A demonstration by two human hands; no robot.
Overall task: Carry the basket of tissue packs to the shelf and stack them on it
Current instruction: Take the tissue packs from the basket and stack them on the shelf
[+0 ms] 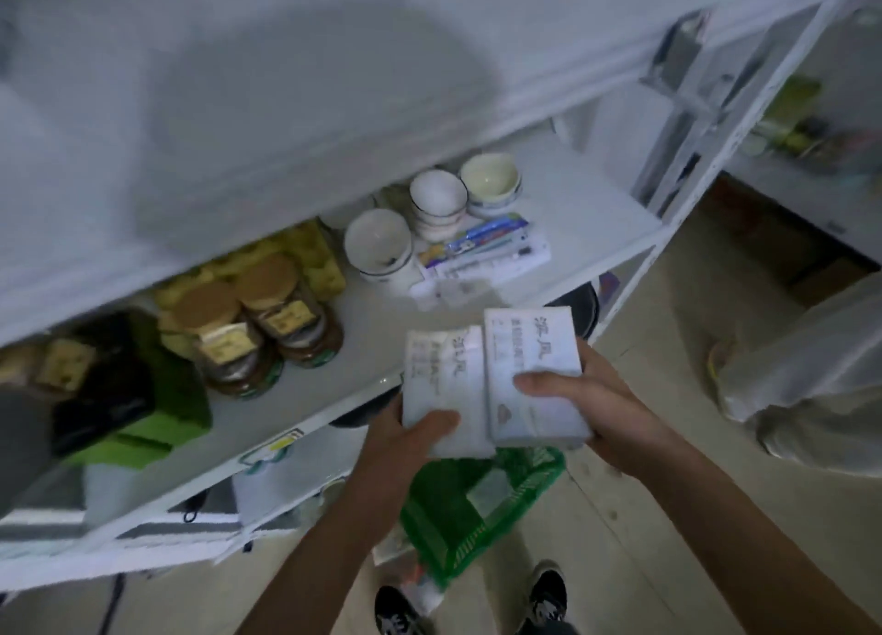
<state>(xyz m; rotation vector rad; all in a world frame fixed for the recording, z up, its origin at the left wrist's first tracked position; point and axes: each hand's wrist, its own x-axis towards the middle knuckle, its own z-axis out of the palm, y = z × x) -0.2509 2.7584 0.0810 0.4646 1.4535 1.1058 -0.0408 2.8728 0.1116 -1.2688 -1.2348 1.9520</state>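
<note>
I hold two white tissue packs side by side just in front of the white shelf's (334, 396) front edge. My left hand (405, 438) grips the left tissue pack (444, 386) from below, thumb on top. My right hand (587, 396) grips the right tissue pack (530, 362), which sits slightly higher. Below my hands the green basket (477, 505) stands on the floor with at least one more white pack (487, 491) inside. Bare shelf surface lies just beyond the packs.
On the shelf stand jars with brown lids (248, 329), white bowls (429, 214), flat boxes (482, 252) and a green and black bundle (129, 396) at left. A white sack (802, 372) rests on the floor at right. My shoes (544, 596) are below.
</note>
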